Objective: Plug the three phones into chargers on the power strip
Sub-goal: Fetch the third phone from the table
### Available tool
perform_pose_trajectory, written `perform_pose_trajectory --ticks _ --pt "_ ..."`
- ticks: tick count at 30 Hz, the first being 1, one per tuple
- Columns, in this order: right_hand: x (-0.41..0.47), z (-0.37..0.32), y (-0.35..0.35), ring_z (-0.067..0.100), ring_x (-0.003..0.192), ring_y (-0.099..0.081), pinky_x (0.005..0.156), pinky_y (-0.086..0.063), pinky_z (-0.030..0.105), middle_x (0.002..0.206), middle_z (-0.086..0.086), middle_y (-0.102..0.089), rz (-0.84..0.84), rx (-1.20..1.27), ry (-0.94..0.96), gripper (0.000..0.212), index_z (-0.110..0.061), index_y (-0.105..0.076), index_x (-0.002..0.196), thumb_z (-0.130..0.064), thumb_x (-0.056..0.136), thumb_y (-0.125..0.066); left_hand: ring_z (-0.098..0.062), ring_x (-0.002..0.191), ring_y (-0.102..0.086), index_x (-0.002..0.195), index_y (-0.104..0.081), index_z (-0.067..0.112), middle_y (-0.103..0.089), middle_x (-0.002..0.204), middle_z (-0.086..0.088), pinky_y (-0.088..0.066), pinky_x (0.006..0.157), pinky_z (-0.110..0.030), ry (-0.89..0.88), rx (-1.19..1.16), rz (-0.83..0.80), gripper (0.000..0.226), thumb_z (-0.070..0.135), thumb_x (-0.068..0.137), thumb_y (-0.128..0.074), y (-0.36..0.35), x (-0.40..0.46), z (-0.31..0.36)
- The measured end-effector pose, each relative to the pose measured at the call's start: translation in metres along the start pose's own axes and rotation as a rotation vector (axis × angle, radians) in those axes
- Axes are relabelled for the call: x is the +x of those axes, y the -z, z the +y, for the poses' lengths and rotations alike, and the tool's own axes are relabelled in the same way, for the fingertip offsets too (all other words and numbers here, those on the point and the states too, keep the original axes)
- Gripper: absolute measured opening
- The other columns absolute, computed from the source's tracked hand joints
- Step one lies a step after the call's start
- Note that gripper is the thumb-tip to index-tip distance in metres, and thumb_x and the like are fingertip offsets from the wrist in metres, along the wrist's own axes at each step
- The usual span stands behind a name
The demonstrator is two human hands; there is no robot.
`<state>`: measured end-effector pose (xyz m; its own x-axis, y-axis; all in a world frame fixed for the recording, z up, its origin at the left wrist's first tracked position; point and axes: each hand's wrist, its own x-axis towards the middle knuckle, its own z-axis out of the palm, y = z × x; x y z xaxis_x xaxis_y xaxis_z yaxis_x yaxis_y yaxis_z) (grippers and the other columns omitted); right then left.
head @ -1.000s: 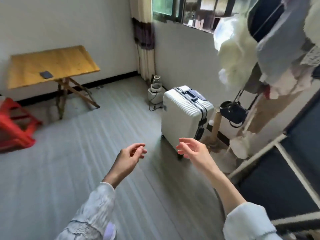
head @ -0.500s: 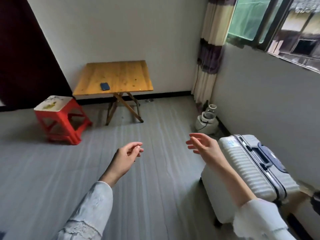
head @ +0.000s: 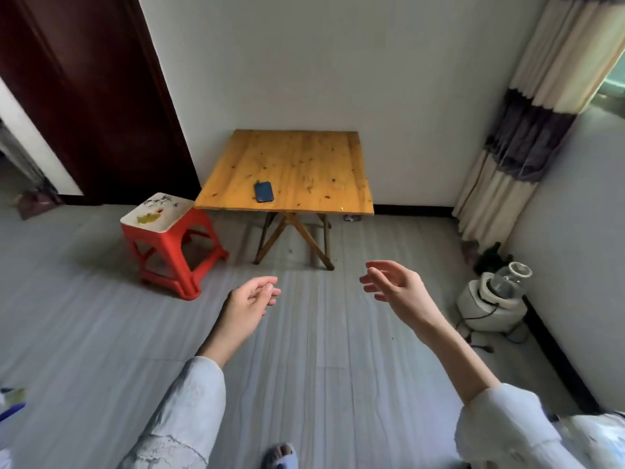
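- Only 1 phone (head: 264,191) shows: a dark one lying flat on the wooden folding table (head: 304,157) against the far wall, toward its front edge and left of centre.
- The other 2 phones, the chargers and the power strip are nowhere in view, so where they are cannot be told.
- The left hand (head: 248,304) hangs in the air over the grey floor (head: 321,350), well short of the table, fingers loosely curled and holding nothing.
- The right hand (head: 394,284) is raised beside it, fingers spread and relaxed, also empty.
- A red plastic stool (head: 169,238) stands just left of the table; a small white appliance (head: 490,299) with a trailing cord sits by the right wall.
- Judged from this, the step in hand is approaching the table; no phone is plugged in yet.
- The next move probably calls for stepping closer, lifting the phone, and finding the strip.
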<state>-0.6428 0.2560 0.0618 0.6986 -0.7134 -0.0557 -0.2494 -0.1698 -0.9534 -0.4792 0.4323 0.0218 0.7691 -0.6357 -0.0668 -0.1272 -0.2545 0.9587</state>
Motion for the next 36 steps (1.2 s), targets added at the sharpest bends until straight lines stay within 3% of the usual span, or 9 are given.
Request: perform_pose_trajectory --ticks 3,8,15,20,23,26,30,36 --pt "0.073 -0.012 -0.031 0.019 0.086 -0.066 0.08 -0.052 0.032 0.089 0.004 -0.069 -0.02 0.007 -0.013 0.012 -0.018 -0.059 0.102 -0.02 0.093 -0.05 -0.01 0.081 -0.061 0.11 -0.058 0.012 -0.065 0.094 -0.002 -0.046 0.07 -0.021 0.003 0.022 0.005 0.022 0.009 0.094 -0.043 0.027 0.074 -0.004" --pt "0.179 -0.025 -0.073 0.016 0.085 -0.066 0.08 -0.051 0.025 0.09 0.002 -0.069 -0.078 0.008 -0.047 0.014 -0.017 -0.059 0.103 -0.019 0.093 -0.05 -0.013 0.081 -0.061 0.111 -0.058 0.009 -0.064 0.097 -0.006 -0.045 0.071 -0.022 0.063 0.064 0.025 0.023 0.01 0.094 -0.043 0.059 0.184 -0.008" --pt "0.332 -0.012 -0.106 0.02 0.088 -0.066 0.083 -0.051 0.033 0.091 0.003 -0.069 -0.15 -0.011 -0.133 0.021 -0.011 -0.059 0.109 -0.019 0.093 -0.049 -0.014 0.08 -0.061 0.11 -0.058 0.01 -0.064 0.098 -0.007 -0.045 0.07 -0.019 0.155 0.096 0.011 0.022 0.011 0.094 -0.043 0.065 0.322 -0.032" --pt "0.438 0.001 -0.125 0.02 0.086 -0.066 0.081 -0.05 0.031 0.092 0.006 -0.068 -0.205 -0.019 -0.18 0.025 -0.008 -0.059 0.112 -0.021 0.093 -0.049 -0.016 0.08 -0.062 0.109 -0.059 0.011 -0.065 0.097 -0.007 -0.046 0.077 -0.027 0.244 0.12 0.053 0.021 0.012 0.094 -0.043 0.061 0.411 -0.051" --pt "0.488 0.005 -0.136 0.02 0.087 -0.065 0.078 -0.049 0.026 0.095 0.008 -0.067 -0.272 -0.048 -0.223 0.028 -0.006 -0.057 0.115 -0.021 0.093 -0.049 -0.012 0.081 -0.061 0.107 -0.059 0.012 -0.064 0.092 -0.001 -0.046 0.074 -0.022 0.313 0.134 0.049 0.02 0.011 0.094 -0.044 0.058 0.452 -0.064" --pt "0.535 0.012 -0.15 0.021 0.09 -0.063 0.078 -0.049 0.025 0.103 0.015 -0.067 -0.308 -0.079 -0.26 0.03 -0.003 -0.056 0.118 -0.02 0.094 -0.047 -0.017 0.095 -0.061 0.102 -0.06 0.018 -0.065 0.094 0.001 -0.044 0.08 -0.023 0.375 0.151 0.044 0.016 0.014 0.093 -0.047 0.059 0.489 -0.082" --pt "0.582 0.023 -0.179 0.029 0.097 -0.064 0.083 -0.05 0.033 0.107 0.019 -0.066 -0.361 -0.119 -0.333 0.031 -0.001 -0.055 0.119 -0.019 0.095 -0.047 -0.022 0.114 -0.056 0.113 -0.059 0.005 -0.063 0.116 -0.012 -0.039 0.095 -0.026 0.436 0.256 0.008 0.024 0.008 0.091 -0.049 0.069 0.535 -0.11" --pt "0.653 0.051 -0.234 0.032 0.098 -0.063 0.091 -0.05 0.045 0.108 0.018 -0.067 -0.366 -0.233 -0.444 0.03 -0.003 -0.058 0.118 -0.018 0.094 -0.047 -0.028 0.124 -0.046 0.126 -0.049 0.006 -0.05 0.131 -0.015 -0.032 0.103 -0.031 0.331 0.523 -0.094 0.038 0.011 0.089 -0.051 0.088 0.621 -0.154"
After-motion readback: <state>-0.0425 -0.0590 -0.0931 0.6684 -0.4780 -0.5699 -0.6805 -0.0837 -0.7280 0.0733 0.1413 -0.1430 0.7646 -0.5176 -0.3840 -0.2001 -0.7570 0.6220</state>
